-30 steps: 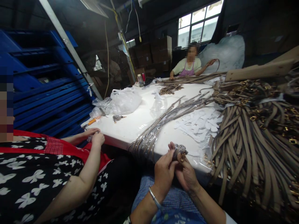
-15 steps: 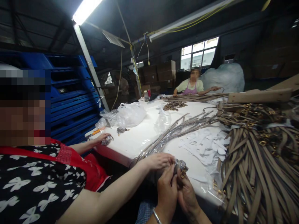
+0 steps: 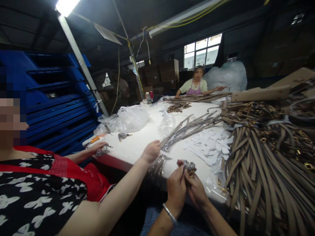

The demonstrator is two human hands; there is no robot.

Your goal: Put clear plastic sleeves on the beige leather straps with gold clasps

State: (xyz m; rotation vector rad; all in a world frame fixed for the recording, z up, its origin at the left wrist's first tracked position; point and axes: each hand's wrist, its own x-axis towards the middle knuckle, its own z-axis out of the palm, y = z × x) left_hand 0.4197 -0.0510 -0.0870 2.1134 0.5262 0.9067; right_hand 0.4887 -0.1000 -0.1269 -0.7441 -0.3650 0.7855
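My left hand (image 3: 176, 183), with a silver bangle on the wrist, and my right hand (image 3: 196, 186) are close together above the near table edge. Both are closed on a small coiled strap bundle (image 3: 190, 166) with a gold-coloured metal clasp and what looks like clear plastic around it. The fingers partly hide the bundle. Plastic-wrapped long straps (image 3: 177, 134) lie just beyond my hands. To their right, white paper pieces (image 3: 209, 146) are spread on the white table (image 3: 137, 151).
On my left, a co-worker's hand (image 3: 151, 151) reaches to the wrapped straps; the other hand rests near a small bundle (image 3: 102, 149). Brown straps (image 3: 258, 160) with gold clasps pile over the right side. Clear plastic bags (image 3: 133, 118) lie farther back. Another person (image 3: 197, 85) sits across the table.
The co-worker's near hand has moved off the bundle at my fingers, up and left to the wrapped straps. My hands stay on the bundle; the view has turned slightly right.
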